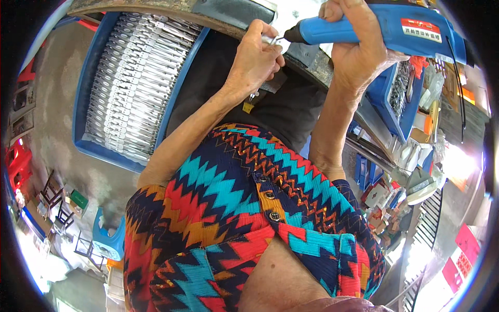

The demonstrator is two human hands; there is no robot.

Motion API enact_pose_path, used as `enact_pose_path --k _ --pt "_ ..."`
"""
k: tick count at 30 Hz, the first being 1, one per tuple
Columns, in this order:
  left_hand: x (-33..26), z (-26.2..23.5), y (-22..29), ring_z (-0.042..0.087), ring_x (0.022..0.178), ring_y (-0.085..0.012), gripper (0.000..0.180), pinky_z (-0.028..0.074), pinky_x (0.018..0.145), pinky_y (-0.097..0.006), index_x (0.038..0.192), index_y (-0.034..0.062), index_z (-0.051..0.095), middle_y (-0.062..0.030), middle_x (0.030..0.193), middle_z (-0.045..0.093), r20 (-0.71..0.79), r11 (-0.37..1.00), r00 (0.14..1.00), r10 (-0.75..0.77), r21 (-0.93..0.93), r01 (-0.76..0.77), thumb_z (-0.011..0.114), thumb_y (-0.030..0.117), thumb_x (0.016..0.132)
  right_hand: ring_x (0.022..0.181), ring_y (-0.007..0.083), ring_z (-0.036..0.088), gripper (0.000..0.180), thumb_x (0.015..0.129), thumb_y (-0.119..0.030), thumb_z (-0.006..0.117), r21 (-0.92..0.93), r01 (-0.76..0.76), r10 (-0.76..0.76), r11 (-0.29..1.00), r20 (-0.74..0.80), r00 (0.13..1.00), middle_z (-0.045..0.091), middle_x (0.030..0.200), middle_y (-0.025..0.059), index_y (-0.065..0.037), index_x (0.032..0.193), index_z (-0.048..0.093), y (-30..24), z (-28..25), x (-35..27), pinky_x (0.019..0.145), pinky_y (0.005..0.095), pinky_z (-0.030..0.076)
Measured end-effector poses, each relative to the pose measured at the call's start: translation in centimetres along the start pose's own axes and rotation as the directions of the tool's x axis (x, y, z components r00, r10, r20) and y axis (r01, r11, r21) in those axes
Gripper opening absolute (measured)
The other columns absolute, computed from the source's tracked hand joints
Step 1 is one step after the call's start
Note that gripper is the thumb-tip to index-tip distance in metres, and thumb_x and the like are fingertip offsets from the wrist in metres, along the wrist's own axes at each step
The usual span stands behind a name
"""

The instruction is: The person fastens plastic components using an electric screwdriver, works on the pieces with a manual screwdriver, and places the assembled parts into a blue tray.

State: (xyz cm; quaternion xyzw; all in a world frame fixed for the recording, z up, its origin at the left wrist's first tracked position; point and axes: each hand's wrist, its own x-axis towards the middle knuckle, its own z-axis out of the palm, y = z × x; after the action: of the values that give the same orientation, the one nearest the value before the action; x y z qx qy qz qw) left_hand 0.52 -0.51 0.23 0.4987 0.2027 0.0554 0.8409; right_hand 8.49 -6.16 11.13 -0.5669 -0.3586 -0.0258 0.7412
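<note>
My right hand (358, 44) grips a blue electric screwdriver (395, 28) held sideways, its dark tip pointing left. My left hand (255, 60) pinches a small silver metal part (270, 40) right at that tip, over the edge of a worn workbench (156, 6). A black cord (457, 78) hangs from the tool's right end. My zigzag-patterned blouse fills the lower middle of the view.
A blue crate (83, 93) packed with rows of silver metal parts sits at my left, on the concrete floor. A second blue bin (403, 99) with small metal pieces stands at my right. A blue plastic stool (106, 242) lies lower left. Cluttered boxes lie lower right.
</note>
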Motion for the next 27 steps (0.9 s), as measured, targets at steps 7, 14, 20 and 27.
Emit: enact_pose_path --k 7,14,20,27 --pt "-0.1 0.2 0.1 0.039 0.047 -0.0045 0.024 0.028 0.037 -0.019 0.104 0.0078 0.036 -0.0057 0.064 0.052 -0.052 1.0 0.999 -0.016 0.001 0.016 0.05 0.004 0.085 0.046 0.0121 0.048 0.011 0.073 -0.005 0.06 0.004 0.039 -0.039 0.999 0.028 0.999 0.052 0.058 0.0073 0.005 0.075 0.055 0.8 0.3 -0.1 0.043 0.0218 0.038" --pt "0.0 0.0 -0.2 0.039 0.046 -0.0045 0.03 0.027 0.038 -0.018 0.109 0.0092 0.032 -0.0057 0.064 0.051 -0.07 0.999 0.997 0.012 0.031 -0.009 0.049 0.003 0.085 0.043 0.0102 0.05 0.005 0.067 -0.003 0.061 -0.665 0.24 -0.225 0.707 0.11 0.968 0.054 0.052 0.0037 0.001 0.065 0.058 -0.8 2.3 -0.4 0.042 0.0218 0.04" --pt "0.0 0.6 -0.3 0.038 0.044 -0.0044 0.034 0.027 0.037 -0.019 0.112 0.0081 0.03 -0.0076 0.064 0.051 -0.034 0.999 0.999 0.031 0.006 -0.031 0.048 0.001 0.084 0.042 0.0093 0.051 0.006 0.061 -0.001 0.061 -0.559 -0.065 -0.027 0.827 -0.155 0.987 0.054 0.049 0.0012 -0.001 0.056 0.058 -2.0 2.2 -0.1 0.042 0.0224 0.04" --pt "0.2 0.0 -0.2 0.038 0.044 -0.0048 0.034 0.026 0.038 -0.019 0.114 0.008 0.029 -0.0087 0.064 0.051 -0.015 0.998 1.0 0.019 -0.063 -0.02 0.046 0.001 0.085 0.046 0.011 0.053 0.008 0.06 0.001 0.065 -0.487 -0.155 0.064 0.859 -0.198 0.978 0.055 0.053 0.0031 -0.001 0.063 0.059 -1.4 2.5 -0.6 0.043 0.0243 0.042"
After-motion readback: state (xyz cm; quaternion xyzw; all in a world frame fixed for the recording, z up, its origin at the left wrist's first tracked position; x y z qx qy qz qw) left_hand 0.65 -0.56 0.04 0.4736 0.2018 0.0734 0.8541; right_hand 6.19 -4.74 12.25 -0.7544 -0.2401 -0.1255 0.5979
